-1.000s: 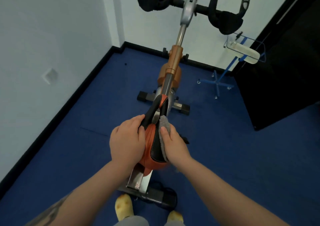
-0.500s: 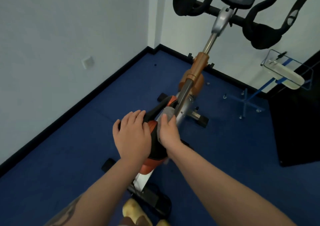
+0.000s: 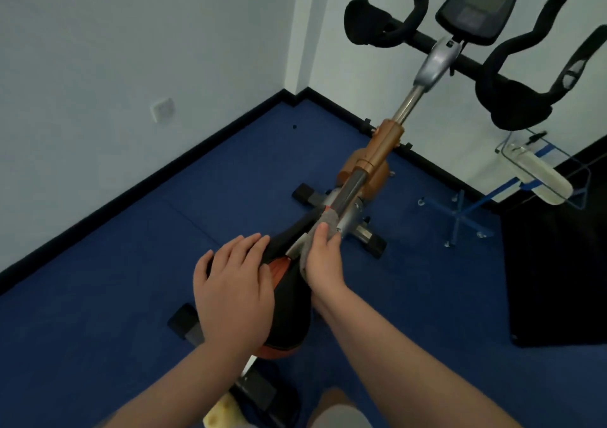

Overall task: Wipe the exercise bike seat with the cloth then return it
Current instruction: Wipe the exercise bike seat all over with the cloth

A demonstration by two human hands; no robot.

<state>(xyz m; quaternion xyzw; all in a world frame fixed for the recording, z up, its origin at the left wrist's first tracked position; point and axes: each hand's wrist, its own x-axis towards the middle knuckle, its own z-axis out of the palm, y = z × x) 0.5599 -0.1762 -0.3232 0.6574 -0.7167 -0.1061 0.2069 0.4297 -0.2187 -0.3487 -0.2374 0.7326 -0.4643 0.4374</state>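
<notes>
Seat (image 3: pixel 289 299) under the flat, spread left hand (image 3: pixel 233 293); right hand (image 3: pixel 323 260) presses grey cloth (image 3: pixel 323 227), fingers curled round it, against its nose.

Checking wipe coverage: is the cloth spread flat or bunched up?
Bunched: the grey cloth is wrapped over the seat nose, gripped by the right hand.

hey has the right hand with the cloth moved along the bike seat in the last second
Yes. The right hand has slid the grey cloth forward along the seat, from its middle to the narrow nose, toward the handlebars.
</notes>
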